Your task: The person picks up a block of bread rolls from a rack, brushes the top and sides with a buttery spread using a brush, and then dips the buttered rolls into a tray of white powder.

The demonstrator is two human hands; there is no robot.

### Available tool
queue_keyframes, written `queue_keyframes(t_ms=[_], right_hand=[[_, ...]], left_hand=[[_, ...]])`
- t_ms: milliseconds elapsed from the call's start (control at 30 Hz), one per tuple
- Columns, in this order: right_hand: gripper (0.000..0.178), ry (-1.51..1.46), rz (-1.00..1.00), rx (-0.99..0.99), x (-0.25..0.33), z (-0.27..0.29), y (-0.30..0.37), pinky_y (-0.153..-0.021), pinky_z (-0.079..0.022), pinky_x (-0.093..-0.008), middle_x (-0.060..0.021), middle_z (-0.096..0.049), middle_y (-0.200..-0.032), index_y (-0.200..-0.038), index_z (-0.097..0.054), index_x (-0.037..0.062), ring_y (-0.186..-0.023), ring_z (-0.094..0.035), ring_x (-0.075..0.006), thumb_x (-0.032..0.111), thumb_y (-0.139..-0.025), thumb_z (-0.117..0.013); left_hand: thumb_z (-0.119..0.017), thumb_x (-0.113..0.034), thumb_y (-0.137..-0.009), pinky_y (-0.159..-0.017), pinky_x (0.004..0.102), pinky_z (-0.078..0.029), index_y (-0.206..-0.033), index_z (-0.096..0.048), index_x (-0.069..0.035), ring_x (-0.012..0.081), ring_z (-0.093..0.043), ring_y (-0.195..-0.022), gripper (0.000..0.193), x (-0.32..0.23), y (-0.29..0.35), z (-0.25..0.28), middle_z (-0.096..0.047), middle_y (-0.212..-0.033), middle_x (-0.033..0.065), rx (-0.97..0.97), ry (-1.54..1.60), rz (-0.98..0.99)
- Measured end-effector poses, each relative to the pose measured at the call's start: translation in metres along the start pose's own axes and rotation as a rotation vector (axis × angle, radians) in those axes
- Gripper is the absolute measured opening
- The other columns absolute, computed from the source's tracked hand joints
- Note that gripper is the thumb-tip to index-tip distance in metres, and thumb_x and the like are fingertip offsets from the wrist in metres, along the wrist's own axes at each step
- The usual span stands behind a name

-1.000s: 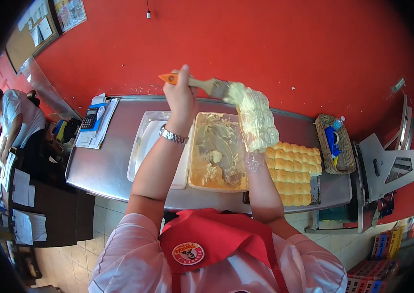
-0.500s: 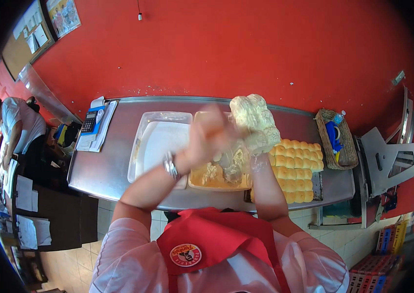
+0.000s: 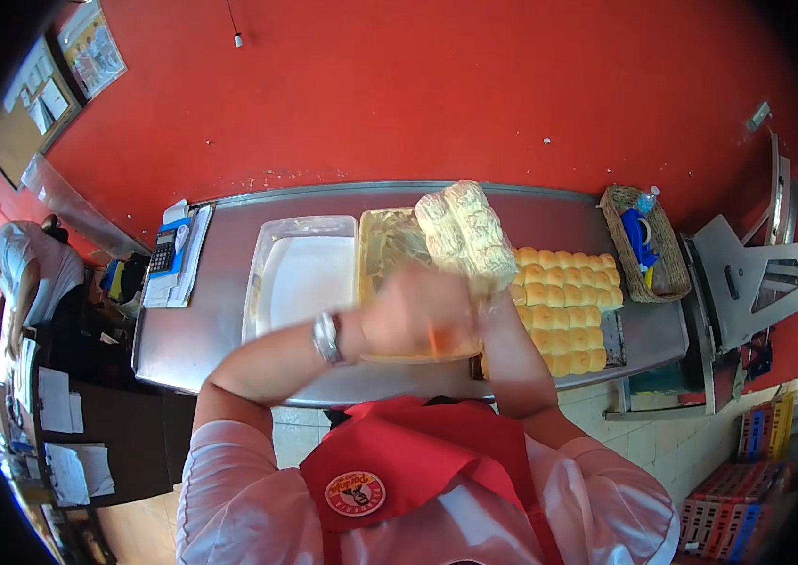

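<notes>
A block of joined bread rolls (image 3: 463, 234), coated in pale, shredded-looking topping, is held up above the table. My right hand (image 3: 490, 299) supports it from underneath, with most of its fingers hidden by the rolls. Blurred by motion, my left hand (image 3: 421, 315) is closed just below and left of the block. A small orange thing shows at its fingers, too smeared to name. Under my hands stands a plastic tub (image 3: 368, 247) with yellowish smears on its walls. To its left is a translucent white tub (image 3: 352, 226). Golden rolls (image 3: 564, 315) sit on a dark tray (image 3: 615, 341) at the right.
A metal table (image 3: 196, 348) runs along a red wall. On its left end lie papers and a calculator (image 3: 162, 252). A wicker basket (image 3: 667, 259) with blue items stands at the right, beside a metal machine (image 3: 748, 282). Another person (image 3: 36, 264) stands far left.
My left hand has moved down toward me, from beside the block to below it. The coated block has shifted slightly left. My view has turned a little.
</notes>
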State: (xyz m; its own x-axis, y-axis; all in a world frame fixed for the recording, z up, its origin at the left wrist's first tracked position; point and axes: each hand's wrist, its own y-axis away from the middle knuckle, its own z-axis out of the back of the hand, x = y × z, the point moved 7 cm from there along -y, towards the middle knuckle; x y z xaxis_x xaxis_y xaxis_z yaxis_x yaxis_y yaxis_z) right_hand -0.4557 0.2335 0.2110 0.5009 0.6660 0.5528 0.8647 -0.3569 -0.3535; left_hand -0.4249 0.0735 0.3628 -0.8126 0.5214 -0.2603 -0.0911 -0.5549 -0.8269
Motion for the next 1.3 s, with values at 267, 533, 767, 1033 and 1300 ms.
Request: queue_keyframes(t_ms=[267,533,767,1033,1300], right_hand=[[0.041,-0.497,-0.228,0.089,-0.012,-0.028,-0.004,-0.088,-0.053,-0.042,-0.0123,-0.058,-0.12,-0.132,-0.05,0.0095,-0.111,-0.057,-0.0286,0.034,-0.099,-0.043],[0.026,0.04,0.027,-0.278,0.003,-0.005,0.002,-0.075,-0.052,-0.0384,-0.0052,-0.057,-0.096,-0.102,-0.058,0.0094,-0.093,-0.058,-0.0232,0.033,-0.095,-0.048],[0.013,-0.122,0.022,-0.143,0.036,0.022,0.008,-0.065,-0.05,-0.0367,-0.0038,-0.054,-0.09,-0.091,-0.058,0.0133,-0.081,-0.056,-0.0209,0.026,-0.089,-0.056],[0.011,-0.721,-0.152,0.233,0.018,0.007,0.006,-0.054,-0.048,-0.0318,0.0002,-0.053,-0.089,-0.09,-0.057,0.0185,-0.075,-0.056,-0.016,0.028,-0.092,-0.052],[0.04,-0.405,-0.254,-0.071,-0.036,0.024,0.017,-0.075,-0.058,-0.0414,-0.0129,-0.062,-0.109,-0.12,-0.058,0.0084,-0.096,-0.064,-0.0275,0.038,-0.093,-0.055]], left_hand=[[-0.065,-0.016,-0.09,-0.045,0.0253,-0.032,-0.069,-0.052,-0.006,0.0057,-0.042,-0.05,0.027,0.152,-0.012,0.072,-0.053,-0.064,-0.0029,-0.609,0.047,0.684],[-0.07,-0.014,-0.079,-0.054,0.0321,-0.049,-0.073,-0.057,-0.012,0.023,-0.059,-0.065,0.014,-0.022,0.023,-0.016,-0.05,-0.066,0.005,-0.07,-0.214,-0.027],[-0.074,-0.02,-0.079,-0.06,0.0415,-0.051,-0.075,-0.059,0.0,0.037,-0.062,-0.068,0.026,0.143,0.142,-0.028,-0.06,-0.074,0.0185,0.089,-0.251,0.78],[-0.07,-0.017,-0.086,-0.054,0.0296,-0.045,-0.074,-0.06,-0.001,0.0155,-0.057,-0.059,0.021,0.177,0.192,-0.017,-0.06,-0.068,0.004,-0.16,0.11,1.124],[-0.072,-0.005,-0.071,-0.057,0.0369,-0.045,-0.076,-0.057,-0.009,0.0264,-0.055,-0.069,0.016,0.069,0.046,-0.021,-0.056,-0.073,0.0062,-0.065,-0.184,0.281]])
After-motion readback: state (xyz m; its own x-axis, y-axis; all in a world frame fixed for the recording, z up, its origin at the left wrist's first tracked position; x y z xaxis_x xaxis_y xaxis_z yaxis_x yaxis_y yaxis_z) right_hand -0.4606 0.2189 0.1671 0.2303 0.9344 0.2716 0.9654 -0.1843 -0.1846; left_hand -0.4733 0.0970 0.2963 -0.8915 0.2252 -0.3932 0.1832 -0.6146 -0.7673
